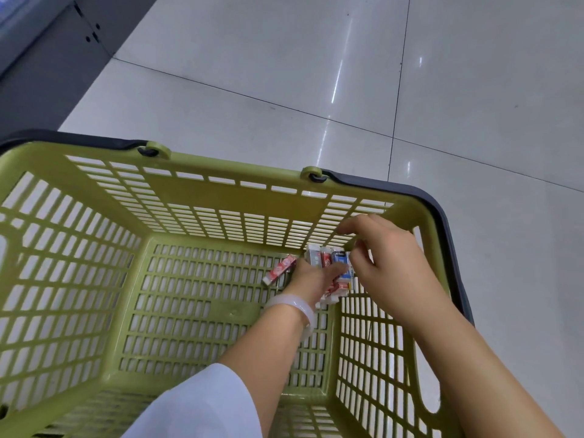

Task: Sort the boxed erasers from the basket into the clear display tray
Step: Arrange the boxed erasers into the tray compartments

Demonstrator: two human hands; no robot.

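Both hands reach into the green basket [94,216]: left hand [311,276] grips several boxed erasers [325,259]; right hand [384,257] pinches one.

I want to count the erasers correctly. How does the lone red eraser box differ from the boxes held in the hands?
The lone red eraser box lies flat on the basket floor, untouched, apart to the left. The gathered eraser boxes stand packed side by side, gripped between the left hand and right hand, and include blue ones. All are small printed boxes.
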